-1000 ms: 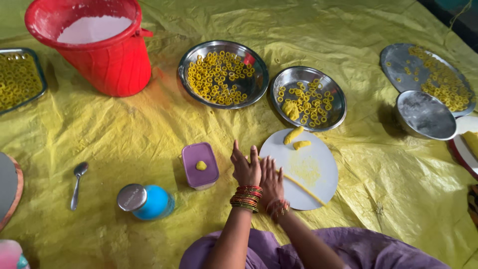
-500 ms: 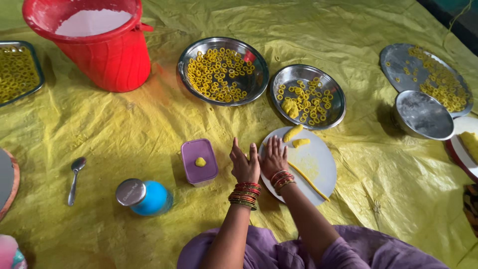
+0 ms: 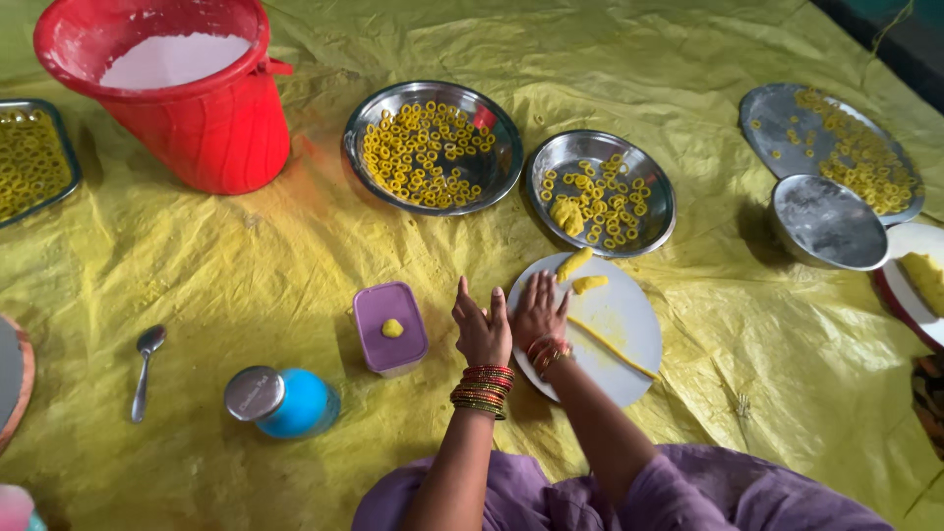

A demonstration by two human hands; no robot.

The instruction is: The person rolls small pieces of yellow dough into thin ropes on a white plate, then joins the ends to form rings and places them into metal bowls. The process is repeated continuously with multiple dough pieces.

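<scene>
Head view: I'm pressing both open palms, left hand (image 3: 481, 329) beside right hand (image 3: 538, 313), gripping nothing, rolling the dough strand (image 3: 610, 346) thin on the white plate (image 3: 629, 305) just right of them.

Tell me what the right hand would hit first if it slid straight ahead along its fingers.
The right hand points up-right across the white round board. Likely first: the small yellow dough pieces just beyond its fingertips; next the steel plate of rings.

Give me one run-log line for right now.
left hand: raised, open, beside white plate | right hand: flat on plate | dough strip: lying on plate | purple box: left of hands
</scene>
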